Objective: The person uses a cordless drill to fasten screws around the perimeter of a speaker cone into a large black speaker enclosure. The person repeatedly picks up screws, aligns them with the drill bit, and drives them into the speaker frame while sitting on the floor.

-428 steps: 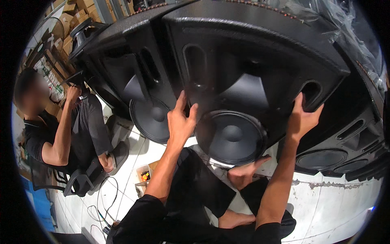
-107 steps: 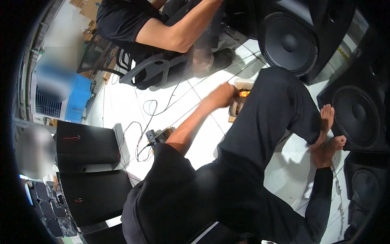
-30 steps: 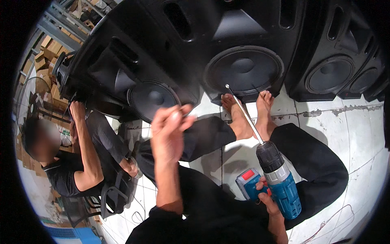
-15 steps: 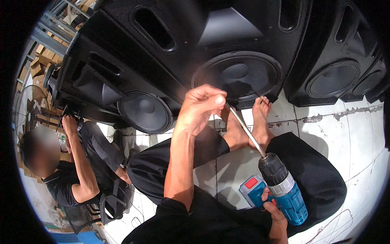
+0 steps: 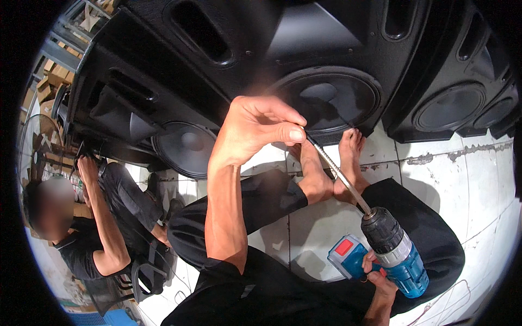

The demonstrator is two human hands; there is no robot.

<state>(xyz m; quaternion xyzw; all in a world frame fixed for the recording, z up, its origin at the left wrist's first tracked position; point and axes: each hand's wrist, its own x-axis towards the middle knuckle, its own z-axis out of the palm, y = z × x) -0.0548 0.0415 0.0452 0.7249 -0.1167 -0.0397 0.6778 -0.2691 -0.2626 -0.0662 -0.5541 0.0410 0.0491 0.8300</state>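
My right hand [image 5: 381, 278] grips the handle of a blue and black cordless drill [image 5: 403, 259], with its battery pack [image 5: 347, 255] showing a red patch. From the black chuck a long, slim metal bit [image 5: 346, 182] points up and to the left. At the bit's far end, thumb and forefinger of my left hand [image 5: 261, 126] pinch together. A dark, thin end piece shows beside these fingertips, too small to name. Beyond them stands a large black speaker cabinet [image 5: 239, 81] with a round cone [image 5: 326, 98]; the fingers appear in front of it, apart from its surface.
More black speakers stand left [image 5: 185, 144] and right [image 5: 450, 106]. At the left a person [image 5: 111, 247] sits on a black chair [image 5: 149, 271]. My bare feet [image 5: 350, 157] rest on white floor tiles [image 5: 435, 179]. Cardboard boxes [image 5: 51, 79] pile up at far left; a thin cable [image 5: 455, 299] lies lower right.
The drill has shifted slightly right, and my left forearm has swung left. The left fingertips stay pinched at the bit's end. The view has shifted a little.
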